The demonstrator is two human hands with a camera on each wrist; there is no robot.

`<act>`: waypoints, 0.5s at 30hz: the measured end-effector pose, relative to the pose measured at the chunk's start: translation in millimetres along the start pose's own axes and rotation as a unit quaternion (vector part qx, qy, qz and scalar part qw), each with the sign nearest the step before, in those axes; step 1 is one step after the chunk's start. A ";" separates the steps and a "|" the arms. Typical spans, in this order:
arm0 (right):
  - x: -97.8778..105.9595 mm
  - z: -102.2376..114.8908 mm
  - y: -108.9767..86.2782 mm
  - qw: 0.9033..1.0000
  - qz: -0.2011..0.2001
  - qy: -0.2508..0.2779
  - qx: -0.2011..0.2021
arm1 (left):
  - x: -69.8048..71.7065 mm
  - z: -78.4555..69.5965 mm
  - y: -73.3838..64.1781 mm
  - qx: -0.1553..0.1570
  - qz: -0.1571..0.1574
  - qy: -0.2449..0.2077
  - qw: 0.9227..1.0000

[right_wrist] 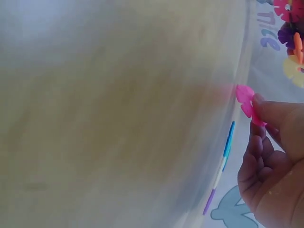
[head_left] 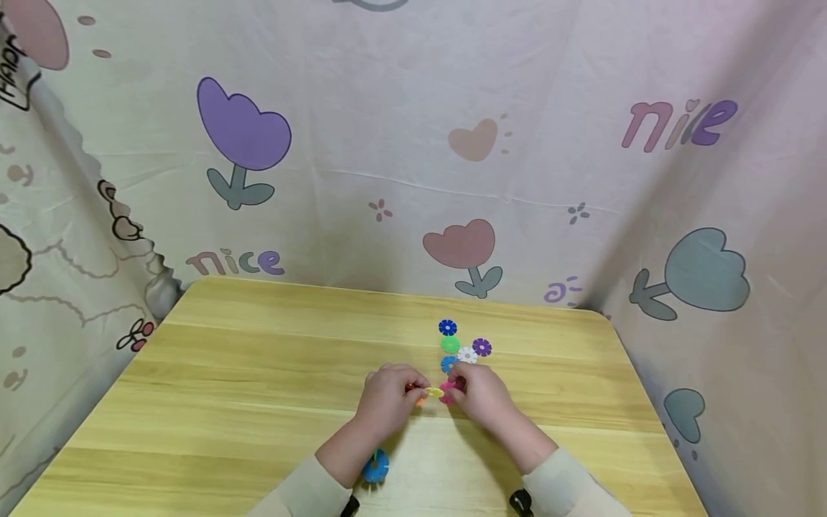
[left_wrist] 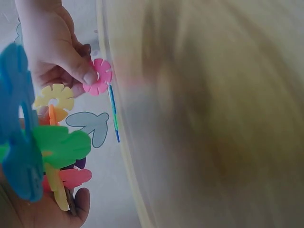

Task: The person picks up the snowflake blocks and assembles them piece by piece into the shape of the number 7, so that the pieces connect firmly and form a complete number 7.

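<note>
Pinching pink disc (left_wrist: pixel 103 84) in right hand (head_left: pixel 481 391), gripping joined discs (left_wrist: pixel 66 142) in left hand (head_left: pixel 388 396), with yellow disc (left_wrist: pixel 60 90) between hands, just left of pink disc, nearer left hand.

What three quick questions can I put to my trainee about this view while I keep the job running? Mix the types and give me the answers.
1. Which colour is the disc pinched by the right hand? A: white. B: pink. C: green.
2. True or false: the left hand holds several joined discs.
3. Fill in: of the flat discs lying on the table, the one farthest from the person is ____.

Key:
1. B, the pink disc.
2. True.
3. Dark blue.
</note>
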State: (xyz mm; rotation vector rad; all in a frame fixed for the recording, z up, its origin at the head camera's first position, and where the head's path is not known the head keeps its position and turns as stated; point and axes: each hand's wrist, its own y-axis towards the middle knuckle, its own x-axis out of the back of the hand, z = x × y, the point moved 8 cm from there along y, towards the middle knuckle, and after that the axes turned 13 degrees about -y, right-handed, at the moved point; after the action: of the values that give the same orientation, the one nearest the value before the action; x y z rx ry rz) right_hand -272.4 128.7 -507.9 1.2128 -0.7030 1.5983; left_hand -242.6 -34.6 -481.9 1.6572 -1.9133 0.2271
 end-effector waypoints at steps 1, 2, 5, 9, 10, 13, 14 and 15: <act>0.3 -1.8 -1.6 1.000 0.002 0.005 -0.004 | -0.3 0.2 -0.2 0.003 0.001 0.000 1.000; 0.3 -3.5 -3.2 1.000 0.003 0.010 -0.006 | -0.8 0.6 -0.5 0.005 0.002 0.001 1.000; 0.0 -8.0 -8.1 1.000 0.009 0.026 -0.013 | -2.3 1.7 -1.3 0.013 0.006 0.002 1.000; 4.3 -12.1 -14.6 0.999 0.000 0.039 -0.024 | -2.9 1.0 -1.1 0.012 0.007 0.003 1.000; 6.3 -12.3 -16.1 0.999 -0.006 0.042 -0.025 | -2.7 0.5 -0.8 0.010 0.006 0.003 1.000; 12.2 -13.6 -19.3 0.998 -0.017 0.056 -0.039 | -2.7 -0.3 0.0 0.008 0.004 0.003 1.000; 13.6 -14.1 -20.2 0.997 -0.019 0.065 -0.045 | -2.7 -0.6 0.3 0.007 0.004 0.004 1.000; 14.7 -14.9 -20.9 0.996 -0.021 0.074 -0.053 | -2.8 -0.8 0.6 0.006 0.004 0.005 1.000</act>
State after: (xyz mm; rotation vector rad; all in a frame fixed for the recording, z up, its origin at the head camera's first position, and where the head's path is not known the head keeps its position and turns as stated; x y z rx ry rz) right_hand -259.0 154.2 -501.3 1.0145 -0.6545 1.5787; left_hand -242.7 -31.7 -482.7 1.6536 -1.9144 0.2492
